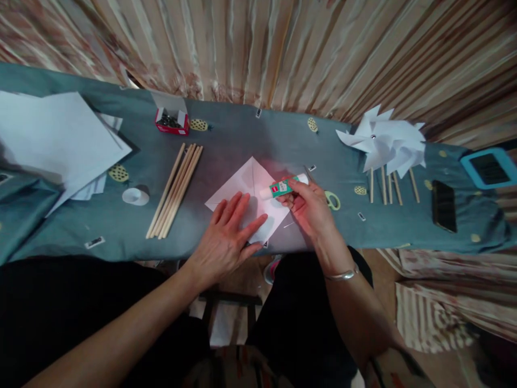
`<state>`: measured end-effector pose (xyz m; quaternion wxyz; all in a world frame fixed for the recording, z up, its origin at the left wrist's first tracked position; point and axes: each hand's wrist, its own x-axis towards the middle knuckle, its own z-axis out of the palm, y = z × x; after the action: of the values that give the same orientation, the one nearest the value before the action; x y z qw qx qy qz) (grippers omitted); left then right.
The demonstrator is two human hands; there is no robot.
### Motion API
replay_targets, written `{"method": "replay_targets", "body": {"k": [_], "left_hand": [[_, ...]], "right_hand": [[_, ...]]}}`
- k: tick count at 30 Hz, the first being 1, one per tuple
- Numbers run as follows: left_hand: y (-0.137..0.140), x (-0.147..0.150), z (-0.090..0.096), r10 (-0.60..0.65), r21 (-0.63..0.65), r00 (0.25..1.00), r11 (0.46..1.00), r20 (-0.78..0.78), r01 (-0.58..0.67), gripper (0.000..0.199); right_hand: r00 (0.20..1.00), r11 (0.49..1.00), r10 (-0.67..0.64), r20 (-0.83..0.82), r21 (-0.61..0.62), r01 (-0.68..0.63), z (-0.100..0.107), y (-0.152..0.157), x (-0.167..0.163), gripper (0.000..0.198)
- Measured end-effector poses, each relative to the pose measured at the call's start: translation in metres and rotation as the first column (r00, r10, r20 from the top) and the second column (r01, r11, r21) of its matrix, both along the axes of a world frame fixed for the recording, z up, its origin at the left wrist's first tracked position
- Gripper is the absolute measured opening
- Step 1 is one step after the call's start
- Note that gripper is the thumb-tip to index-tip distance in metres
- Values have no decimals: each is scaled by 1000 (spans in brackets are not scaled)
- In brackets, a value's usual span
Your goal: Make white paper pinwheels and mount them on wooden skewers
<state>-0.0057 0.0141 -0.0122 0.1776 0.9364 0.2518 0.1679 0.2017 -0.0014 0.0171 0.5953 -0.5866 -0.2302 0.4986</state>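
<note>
A white square of paper (pixel 258 175) with crease lines lies turned cornerwise near the table's front edge. Spread flat over its lower left part is my left hand (pixel 230 231), fingers apart, pressing on the sheet. My right hand (pixel 309 205) grips a green and white glue stick (pixel 281 188) above the paper's right side. The glue stick's white end points left over the sheet; I cannot tell whether it touches. Partly behind my right hand lie scissors (pixel 333 201) with pale green handles.
Wooden sticks (pixel 173 194), a white paper roll (pixel 135 196) and a red box of small metal pieces (pixel 172 123) lie left. Paper sheets (pixel 48 134) cover the far left. Paper pinwheels (pixel 383 137) on sticks, a phone (pixel 444 206) and a blue-framed device (pixel 489 168) lie right.
</note>
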Motion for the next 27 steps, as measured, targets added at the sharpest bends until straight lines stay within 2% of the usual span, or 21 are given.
{"method": "replay_targets", "body": {"k": [4,8,17,23,27], "left_hand": [[0,2,-3,4,8,1000,1000,-9,-4,50],[-2,2,-2,7,13,1000,1000,-14,-7,50],[-4,3,0,20,-7,999,1000,-42,-20,57],[-4,3,-4,23,-4,999,1000,-31,-23,57],[-4,3,-4,25,-4,999,1000,-28,-25,58]], "right_hand": [[999,999,-6,37,-43,8,-2,0,-2,19],[998,999,-8,67,-37,11,-3,-1,-3,18],[970,996,83,228,-50,-74,-13,-3,3,17],[954,998,59,293,-37,-51,-8,-4,-2,17],[927,996,80,366,-1,-86,-5,-7,-5,16]]}}
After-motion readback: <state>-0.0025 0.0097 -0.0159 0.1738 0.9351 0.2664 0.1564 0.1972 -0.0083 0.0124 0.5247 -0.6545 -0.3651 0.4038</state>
